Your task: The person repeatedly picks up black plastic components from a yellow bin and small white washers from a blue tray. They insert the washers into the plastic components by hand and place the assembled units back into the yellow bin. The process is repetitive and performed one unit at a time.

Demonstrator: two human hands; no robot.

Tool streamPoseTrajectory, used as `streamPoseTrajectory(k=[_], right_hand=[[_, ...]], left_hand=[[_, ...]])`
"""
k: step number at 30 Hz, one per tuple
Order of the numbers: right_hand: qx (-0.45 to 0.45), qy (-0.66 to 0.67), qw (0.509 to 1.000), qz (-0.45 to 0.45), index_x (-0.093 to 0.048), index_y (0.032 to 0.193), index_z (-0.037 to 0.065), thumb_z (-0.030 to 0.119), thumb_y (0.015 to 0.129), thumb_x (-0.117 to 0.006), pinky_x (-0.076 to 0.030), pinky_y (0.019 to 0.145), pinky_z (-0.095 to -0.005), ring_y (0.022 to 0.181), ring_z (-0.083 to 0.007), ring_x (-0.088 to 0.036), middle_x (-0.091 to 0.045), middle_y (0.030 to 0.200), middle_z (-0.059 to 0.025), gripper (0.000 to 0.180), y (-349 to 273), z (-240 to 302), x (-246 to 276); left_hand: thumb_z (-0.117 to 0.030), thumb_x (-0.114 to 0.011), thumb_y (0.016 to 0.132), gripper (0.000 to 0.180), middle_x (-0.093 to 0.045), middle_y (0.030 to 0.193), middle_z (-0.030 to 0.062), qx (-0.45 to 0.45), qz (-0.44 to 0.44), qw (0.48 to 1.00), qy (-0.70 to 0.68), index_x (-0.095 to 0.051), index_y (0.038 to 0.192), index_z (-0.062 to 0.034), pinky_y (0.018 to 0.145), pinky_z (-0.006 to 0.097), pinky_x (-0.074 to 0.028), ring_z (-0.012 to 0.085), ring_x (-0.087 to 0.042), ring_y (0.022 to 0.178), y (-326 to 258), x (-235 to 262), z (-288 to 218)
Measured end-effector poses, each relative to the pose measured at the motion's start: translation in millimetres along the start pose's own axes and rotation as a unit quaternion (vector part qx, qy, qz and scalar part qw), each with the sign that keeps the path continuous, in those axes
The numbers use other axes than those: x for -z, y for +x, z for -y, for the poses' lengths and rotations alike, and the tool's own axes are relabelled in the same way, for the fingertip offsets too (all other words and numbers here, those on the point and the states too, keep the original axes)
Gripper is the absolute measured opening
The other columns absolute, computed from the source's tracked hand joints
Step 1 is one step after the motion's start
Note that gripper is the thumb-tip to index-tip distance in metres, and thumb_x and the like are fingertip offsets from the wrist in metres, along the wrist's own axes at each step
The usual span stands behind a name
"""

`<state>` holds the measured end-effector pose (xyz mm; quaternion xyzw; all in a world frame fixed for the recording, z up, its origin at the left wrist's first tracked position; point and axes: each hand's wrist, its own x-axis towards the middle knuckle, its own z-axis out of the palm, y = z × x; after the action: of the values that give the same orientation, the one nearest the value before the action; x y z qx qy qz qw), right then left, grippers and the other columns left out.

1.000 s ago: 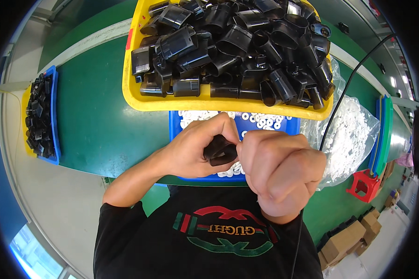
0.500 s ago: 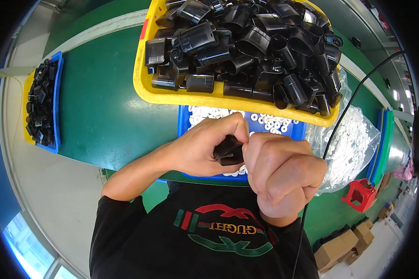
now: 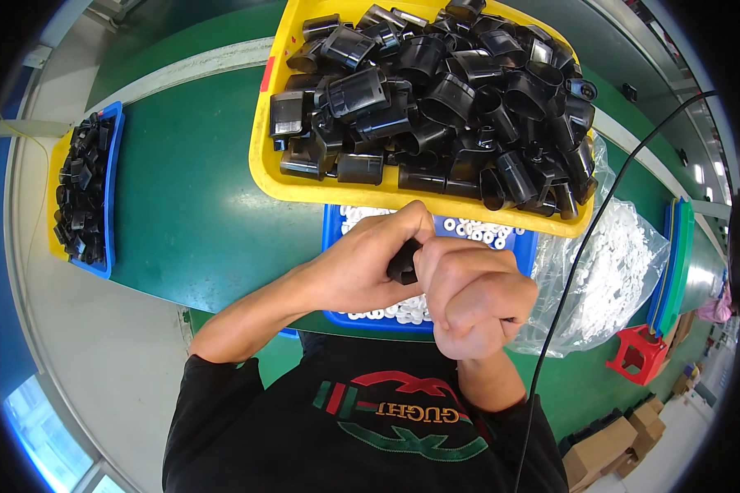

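My left hand (image 3: 360, 256) is wrapped round a black hollow plastic part (image 3: 403, 263), its dark opening showing between thumb and fingers. Pressed up against that part, my right hand (image 3: 478, 297) is closed in a fist. Whatever its fingers hold is hidden. Both hands are over a blue tray (image 3: 526, 243) of small white rings (image 3: 490, 233). Just beyond them, a yellow bin (image 3: 329, 194) is heaped with black plastic housings (image 3: 423, 99), some tube-shaped and some boxy.
A clear plastic bag (image 3: 604, 267) of white pieces lies right of the blue tray. A black cable (image 3: 539, 361) hangs down past my right arm. Another blue-edged bin (image 3: 112, 189) of black parts is at the far left of the green table (image 3: 189, 197). A red stool (image 3: 638, 355) stands at right.
My right hand has shifted left, closer to my left hand, and its fist has turned slightly. Less of the black part shows. The whole view has shifted a little.
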<state>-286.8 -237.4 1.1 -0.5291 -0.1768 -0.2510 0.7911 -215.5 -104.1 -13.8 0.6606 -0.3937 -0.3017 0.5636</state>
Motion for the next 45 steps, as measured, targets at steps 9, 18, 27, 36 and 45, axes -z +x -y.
streamPoseTrajectory(k=[9, 18, 27, 36, 45], right_hand=[[-0.039, 0.026, 0.999, 0.026, -0.05, 0.058, 0.004, -0.001, 0.073, -0.061, -0.033, 0.046, -0.0283, 0.05, -0.0179, -0.043, -0.053, 0.061, -0.0064, 0.019, 20.5, 34.7, 10.2], [-0.076, -0.015, 0.997, 0.021, -0.049, 0.059, 0.006, 0.001, 0.08, -0.062, -0.028, 0.044, -0.0274, 0.049, -0.015, -0.04, -0.051, 0.056, -0.0043, 0.026, 16.6, 35.7, -0.1], [-0.095, -0.041, 0.994, 0.03, -0.046, 0.055, 0.007, 0.0, 0.078, -0.06, -0.029, 0.045, -0.0283, 0.047, -0.0149, -0.04, -0.049, 0.054, -0.0035, 0.027, 15.4, 25.5, -2.4], [-0.017, -0.018, 0.999, 0.043, -0.043, 0.059, 0.005, -0.002, 0.075, -0.054, -0.028, 0.045, -0.0297, 0.047, -0.0152, -0.037, -0.046, 0.053, -0.0035, 0.021, 5.7, -2.0, 0.6], [0.055, 0.272, 0.957, -0.086, -0.054, 0.058, 0.006, -0.002, 0.074, -0.058, -0.03, 0.04, -0.0289, 0.047, -0.0168, -0.042, -0.05, 0.057, -0.0049, 0.018, 14.1, 51.3, -0.3]], left_hand=[[-0.003, -0.078, 0.068, 0.03, -0.062, 0.081, 0.0074, -0.076, -0.03, 0.997, -0.006, -0.06, 0.092, -0.0052, 0.064, 0.033, -0.049, 0.0247, -0.063, 0.071, 0.4, 4.3, 8.5], [-0.005, -0.079, 0.067, 0.038, -0.061, 0.082, 0.0093, -0.091, 0.004, 0.996, 0.004, -0.056, 0.097, -0.006, 0.065, 0.038, -0.049, 0.0311, -0.063, 0.075, -2.5, 3.6, 3.9], [-0.012, -0.081, 0.071, 0.04, -0.06, 0.083, 0.0138, -0.102, 0.01, 0.994, 0.028, -0.051, 0.097, -0.0041, 0.066, 0.041, -0.048, 0.0381, -0.061, 0.078, -5.0, 5.0, 6.8], [-0.015, -0.082, 0.075, 0.045, -0.062, 0.083, 0.0209, -0.048, -0.009, 0.993, 0.106, -0.05, 0.102, 0.0025, 0.067, 0.044, -0.05, 0.0422, -0.063, 0.08, -6.7, 1.6, 3.2], [0.004, -0.077, 0.063, 0.03, -0.067, 0.084, 0.0069, -0.038, -0.036, 0.991, 0.126, -0.066, 0.089, -0.0047, 0.067, 0.031, -0.051, 0.0227, -0.066, 0.076, -10.5, 31.6, -23.8]])
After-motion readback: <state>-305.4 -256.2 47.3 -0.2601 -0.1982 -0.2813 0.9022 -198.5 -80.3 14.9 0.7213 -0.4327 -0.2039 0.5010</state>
